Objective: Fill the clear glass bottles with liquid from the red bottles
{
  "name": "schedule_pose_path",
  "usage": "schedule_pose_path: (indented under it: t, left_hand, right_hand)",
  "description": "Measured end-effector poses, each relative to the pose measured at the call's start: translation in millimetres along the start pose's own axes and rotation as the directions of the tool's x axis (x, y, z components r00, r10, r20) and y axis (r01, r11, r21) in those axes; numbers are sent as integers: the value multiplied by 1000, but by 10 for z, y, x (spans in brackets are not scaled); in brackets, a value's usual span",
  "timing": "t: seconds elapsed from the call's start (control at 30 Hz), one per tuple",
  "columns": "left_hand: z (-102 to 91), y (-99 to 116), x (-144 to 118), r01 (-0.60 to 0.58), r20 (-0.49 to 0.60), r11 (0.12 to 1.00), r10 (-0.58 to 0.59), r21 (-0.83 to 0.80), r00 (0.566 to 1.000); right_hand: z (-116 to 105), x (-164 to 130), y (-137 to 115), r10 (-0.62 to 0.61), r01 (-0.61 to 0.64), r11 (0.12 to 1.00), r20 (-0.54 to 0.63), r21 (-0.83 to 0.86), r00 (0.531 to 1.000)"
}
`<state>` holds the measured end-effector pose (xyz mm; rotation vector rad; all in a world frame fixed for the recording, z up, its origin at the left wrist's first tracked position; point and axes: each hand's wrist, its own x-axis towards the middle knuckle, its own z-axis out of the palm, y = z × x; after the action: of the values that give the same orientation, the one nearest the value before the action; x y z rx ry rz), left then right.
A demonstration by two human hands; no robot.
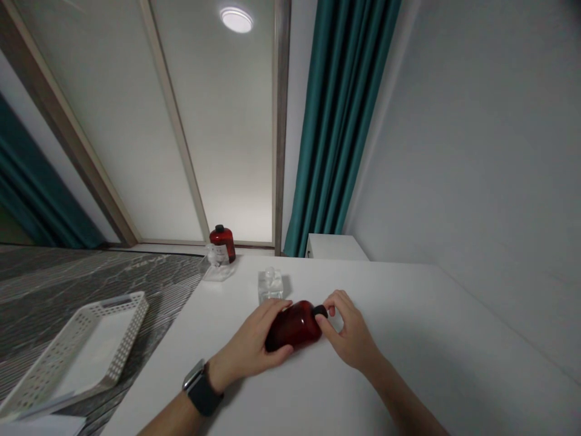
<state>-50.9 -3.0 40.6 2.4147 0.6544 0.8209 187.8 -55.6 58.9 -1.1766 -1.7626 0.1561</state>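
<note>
A dark red-brown bottle point(297, 326) with a black cap point(320, 311) is tilted onto its side just over the white table, its cap end to the right. My left hand point(254, 339), with a black watch on the wrist, wraps round the bottle's body near its base. At the other end, my right hand point(347, 332) pinches the black cap between thumb and fingers. Just behind the left hand stands a clear square glass bottle point(270, 284), its lower part hidden by the hand.
Another red-brown bottle point(223, 242) with a label and black cap stands at the table's far left corner, beside a clear object point(218, 272). A white perforated basket point(86, 351) lies left of the table point(408, 339). Behind are a small white cabinet point(336, 247) and a teal curtain point(340, 121).
</note>
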Motion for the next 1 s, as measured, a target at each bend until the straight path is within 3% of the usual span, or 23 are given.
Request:
schedule_pose_path:
  t: [0.2,0.3,0.47,0.63,0.73,0.87,1.0]
  left_hand:
    - [11,9,5,65,79,996,-60,-57,995]
    - [21,0,10,43,40,999,-43,-4,998]
    - [-5,-51,-10,-4,24,998,3,67,1000]
    - [-76,-97,-37,74,123,997,-74,6,990]
    - [-81,-98,-22,83,91,996,-85,34,992]
    - [-74,-55,15,92,25,987,-96,131,995]
    - [-125,5,24,120,87,985,-132,126,987]
  right_hand:
    - [-90,1,-68,-10,-22,985,186,171,983]
    - [-58,-26,-44,-25,1,989,163,146,986]
    - [18,-71,54,88,-95,994,115,61,989]
    - [-38,-53,19,34,-56,992,186,117,982]
    - [-59,-45,3,7,-34,992,225,118,974]
    - [-26,-58,63,96,-113,992,273,49,957]
    - [12,-74,109,151,-171,984,303,41,941]
